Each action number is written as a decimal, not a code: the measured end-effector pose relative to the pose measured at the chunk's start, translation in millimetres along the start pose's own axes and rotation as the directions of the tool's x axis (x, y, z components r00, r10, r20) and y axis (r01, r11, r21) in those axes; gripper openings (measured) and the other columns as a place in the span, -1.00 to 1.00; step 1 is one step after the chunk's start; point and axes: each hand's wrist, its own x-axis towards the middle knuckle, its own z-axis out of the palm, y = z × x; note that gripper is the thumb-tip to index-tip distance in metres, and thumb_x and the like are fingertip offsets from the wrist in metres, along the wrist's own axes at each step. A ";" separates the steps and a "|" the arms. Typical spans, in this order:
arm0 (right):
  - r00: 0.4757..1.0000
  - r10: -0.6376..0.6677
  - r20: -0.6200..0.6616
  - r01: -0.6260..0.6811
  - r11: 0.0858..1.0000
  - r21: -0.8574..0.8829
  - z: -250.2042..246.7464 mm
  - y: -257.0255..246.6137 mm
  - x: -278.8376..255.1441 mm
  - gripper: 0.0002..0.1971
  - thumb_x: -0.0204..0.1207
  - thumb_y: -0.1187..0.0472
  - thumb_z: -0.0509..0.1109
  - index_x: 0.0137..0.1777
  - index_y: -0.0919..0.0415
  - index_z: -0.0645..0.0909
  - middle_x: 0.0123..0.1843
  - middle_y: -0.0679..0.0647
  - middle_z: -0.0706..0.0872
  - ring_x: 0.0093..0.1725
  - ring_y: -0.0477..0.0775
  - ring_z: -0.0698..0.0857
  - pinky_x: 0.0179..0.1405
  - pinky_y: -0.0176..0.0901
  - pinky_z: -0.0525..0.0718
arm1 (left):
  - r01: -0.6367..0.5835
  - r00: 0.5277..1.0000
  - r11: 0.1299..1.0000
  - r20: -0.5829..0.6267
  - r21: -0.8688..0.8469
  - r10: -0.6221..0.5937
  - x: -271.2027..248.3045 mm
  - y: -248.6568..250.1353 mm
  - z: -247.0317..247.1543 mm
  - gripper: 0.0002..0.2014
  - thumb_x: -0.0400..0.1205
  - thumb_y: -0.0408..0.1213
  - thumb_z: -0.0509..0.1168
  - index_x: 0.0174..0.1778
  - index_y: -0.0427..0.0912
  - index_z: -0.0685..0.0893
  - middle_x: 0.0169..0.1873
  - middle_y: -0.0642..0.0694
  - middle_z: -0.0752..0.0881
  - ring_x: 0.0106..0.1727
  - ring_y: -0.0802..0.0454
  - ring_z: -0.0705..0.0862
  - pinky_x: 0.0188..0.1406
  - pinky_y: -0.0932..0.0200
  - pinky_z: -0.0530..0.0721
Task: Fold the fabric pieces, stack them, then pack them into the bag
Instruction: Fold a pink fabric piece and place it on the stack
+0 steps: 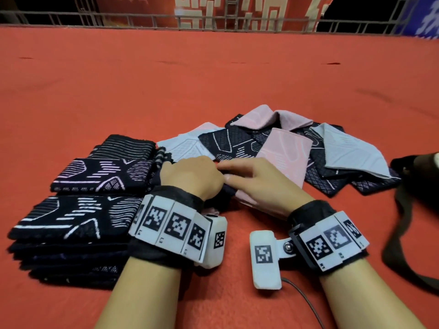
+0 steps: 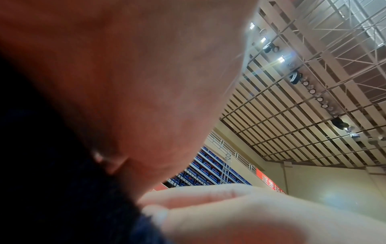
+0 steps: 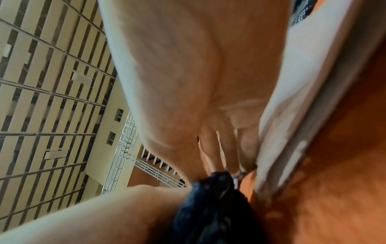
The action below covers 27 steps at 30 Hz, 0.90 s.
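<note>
Both hands meet at the middle of the red table over a dark navy fabric piece (image 1: 215,203). My left hand (image 1: 197,172) is curled into a fist on its bunched edge; the fingers are hidden. My right hand (image 1: 237,170) reaches left with nearly straight fingers and pinches the same piece (image 3: 208,206) between thumb and fingertips, above a pink piece (image 1: 282,157). Folded dark patterned pieces form a near stack (image 1: 71,222) and two further stacks (image 1: 102,174) at the left. Loose pink, grey and dark pieces (image 1: 332,148) lie heaped behind the hands. A dark brown bag (image 1: 418,181) sits at the right edge.
The red cloth-covered table (image 1: 166,79) stretches far back to a metal railing (image 1: 213,22). The bag's strap (image 1: 399,245) trails toward the near right. A cable (image 1: 306,302) runs from the right wrist device across the near table.
</note>
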 end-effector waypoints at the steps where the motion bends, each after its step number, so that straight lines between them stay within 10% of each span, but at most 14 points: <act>1: 0.989 0.043 -0.141 -0.041 0.999 0.013 -7.0 -0.7 0.1 -0.75 0.62 0.32 0.45 0.24 0.12 0.79 0.08 -0.01 0.86 0.03 -0.12 0.76 -0.05 -0.58 0.58 | 0.020 0.999 0.999 -0.025 -0.033 -0.021 0.6 -1.1 -0.6 -0.68 0.72 -0.07 0.12 0.30 -0.04 0.63 0.38 -0.14 0.67 0.42 -0.17 0.60 0.49 -0.11 0.37; 4: 0.789 0.137 -0.599 -0.312 0.929 -0.198 -43.7 10.2 -3.0 -0.74 0.55 0.06 0.46 0.23 -0.03 0.75 0.23 0.01 0.80 0.28 0.07 0.71 0.22 -0.20 0.65 | 0.036 0.998 0.996 -0.048 -0.078 -0.040 2.1 -3.3 -1.2 -0.72 0.71 -0.07 0.14 0.21 -0.05 0.66 0.32 -0.10 0.71 0.39 -0.17 0.61 0.51 -0.13 0.27; 7: 0.695 0.391 -0.604 -0.591 0.788 -0.170 -62.0 28.0 -6.5 -0.38 0.48 -0.03 0.50 0.52 0.13 0.51 0.48 0.19 0.61 0.47 0.32 0.55 0.41 0.21 0.58 | 0.038 0.997 0.998 -0.066 -0.058 -0.042 2.1 -3.4 -1.3 -0.77 0.70 -0.06 0.16 0.08 -0.06 0.65 0.21 -0.10 0.74 0.34 -0.16 0.63 0.58 -0.15 0.19; 14: 0.593 0.464 -0.658 -0.316 0.886 0.340 -58.9 39.2 0.2 -0.26 0.37 0.31 0.66 0.54 0.16 0.44 0.24 -0.03 0.61 0.29 0.13 0.66 0.30 0.18 0.70 | 0.041 0.997 0.998 -0.062 -0.051 -0.045 1.8 -4.4 -3.1 -0.78 0.67 -0.02 0.15 0.03 -0.05 0.61 0.22 -0.11 0.74 0.32 -0.17 0.64 0.55 -0.14 0.31; 18: 0.677 0.544 -0.496 -0.254 0.805 0.537 -55.6 44.1 0.0 -0.61 0.46 0.39 0.59 0.29 0.34 0.71 0.13 0.19 0.84 0.03 0.14 0.82 -0.19 -0.15 0.73 | 0.029 0.999 0.999 -0.041 -0.046 -0.031 6.1 -6.9 0.0 -0.72 0.69 0.02 0.13 0.11 -0.02 0.66 0.18 -0.04 0.75 0.31 -0.14 0.65 0.59 -0.19 0.22; 22: 0.713 0.387 -0.585 -0.091 0.878 0.470 -62.8 36.2 -1.4 -0.69 0.53 0.40 0.46 0.23 0.12 0.75 0.10 0.10 0.86 0.11 0.16 0.83 0.01 0.02 0.80 | -0.175 0.966 0.931 -0.240 -0.322 0.099 9.0 -4.4 -1.6 -0.68 0.72 0.09 0.19 0.25 0.00 0.64 0.23 0.02 0.73 0.31 -0.06 0.65 0.45 -0.12 0.49; 27: 0.885 0.198 -0.421 0.182 0.684 0.706 -68.9 -1.4 -16.3 -0.68 0.60 0.40 0.40 0.29 0.09 0.68 0.01 0.07 0.88 -0.05 0.07 0.85 -0.14 -0.07 0.82 | -0.282 0.954 0.409 -0.209 -0.868 0.214 11.5 9.8 0.4 -0.43 0.60 0.19 0.36 0.48 0.02 0.54 0.38 0.07 0.66 0.35 0.16 0.67 0.39 0.03 0.62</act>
